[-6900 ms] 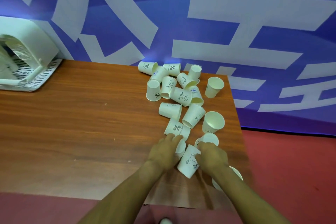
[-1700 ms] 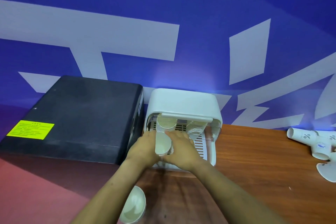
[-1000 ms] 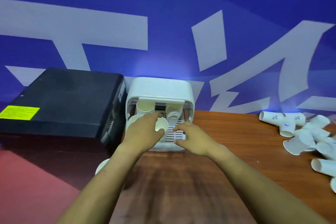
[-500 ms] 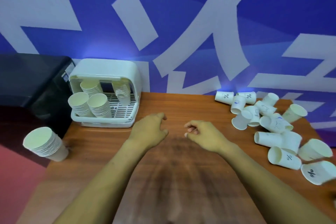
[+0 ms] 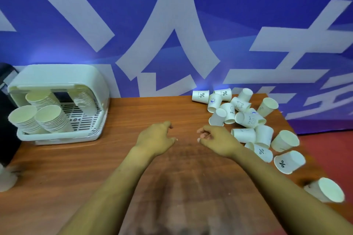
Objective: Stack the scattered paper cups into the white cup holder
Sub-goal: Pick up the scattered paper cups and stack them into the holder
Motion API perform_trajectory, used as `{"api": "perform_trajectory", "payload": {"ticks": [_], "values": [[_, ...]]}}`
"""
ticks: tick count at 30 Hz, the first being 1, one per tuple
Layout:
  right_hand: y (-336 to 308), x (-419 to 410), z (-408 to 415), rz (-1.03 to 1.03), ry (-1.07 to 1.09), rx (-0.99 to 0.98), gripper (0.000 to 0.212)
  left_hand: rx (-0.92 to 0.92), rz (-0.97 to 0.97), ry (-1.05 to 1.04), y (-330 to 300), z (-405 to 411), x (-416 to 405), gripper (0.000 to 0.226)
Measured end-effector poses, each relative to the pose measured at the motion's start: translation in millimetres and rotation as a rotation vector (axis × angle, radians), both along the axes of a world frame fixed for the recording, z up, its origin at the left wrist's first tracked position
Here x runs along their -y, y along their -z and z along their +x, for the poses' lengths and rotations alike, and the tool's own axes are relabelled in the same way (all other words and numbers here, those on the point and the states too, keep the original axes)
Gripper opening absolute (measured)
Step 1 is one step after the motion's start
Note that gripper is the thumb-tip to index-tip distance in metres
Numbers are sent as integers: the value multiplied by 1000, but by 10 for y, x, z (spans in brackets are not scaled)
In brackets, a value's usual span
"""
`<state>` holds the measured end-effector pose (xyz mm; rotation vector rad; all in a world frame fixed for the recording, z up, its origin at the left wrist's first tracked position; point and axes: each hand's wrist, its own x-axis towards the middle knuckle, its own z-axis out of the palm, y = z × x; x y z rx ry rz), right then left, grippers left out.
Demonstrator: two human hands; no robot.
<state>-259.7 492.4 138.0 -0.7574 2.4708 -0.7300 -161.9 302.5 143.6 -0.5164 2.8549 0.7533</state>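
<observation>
stacks of nested white paper cups (image 5: 51, 120) are seen lodged in the white plastic cup holder (image 5: 57, 80) left of the empty, loosely curled left hand (image 5: 155, 138) and right hand (image 5: 217, 139), while many scattered white paper cups (image 5: 246, 120) are left lying just right of them.

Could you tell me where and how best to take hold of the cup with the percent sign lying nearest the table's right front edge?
I would grip the percent-sign cup round its side wall, fingers on one flank and thumb on the other. It lies tipped on the table with its base towards the camera. The right hand is nearer and holds nothing, so coming from above and its left seems easiest.
</observation>
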Motion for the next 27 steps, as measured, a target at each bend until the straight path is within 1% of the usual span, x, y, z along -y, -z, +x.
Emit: {"api": "perform_trajectory", "payload": {"ticks": [6, 10, 12, 14, 16, 19, 23, 25, 27], "values": [[139, -483, -361, -9, 26, 26, 24, 42, -2, 26, 12, -314, -447, 44], [208, -889, -752, -48, 16, 13, 22, 48, -1, -18, 18, -646, -823, 46], [266, -1180, -969, -39, -15, 14, 22, 61, 9, -37, 94, -815, -1125, 50], [325, -1520, -1185, 17, -48, 25, 23, 99, 17, -11, 192, -1004, -1499, 57], [383, -1851, -1405, 98, -79, 5, 27, 132, -20, 35, 295, -1216, -1866, 64], [464, -2263, -1674, 161, -122, -6, 29, 174, -52, 74, 490, -1478, -2335, 68], [590, -2684, -1840, 285, -227, -11, 41, 262, -69, 107, 793, -1652, -2817, 74], [652, -2849, -1879, 342, -278, -28, 46, 264, -77, 112, 880, -1720, -2974, 75], [697, -2984, -1888, 402, -335, -87, 47, 241, -86, 103, 934, -1773, -3088, 76]]}}
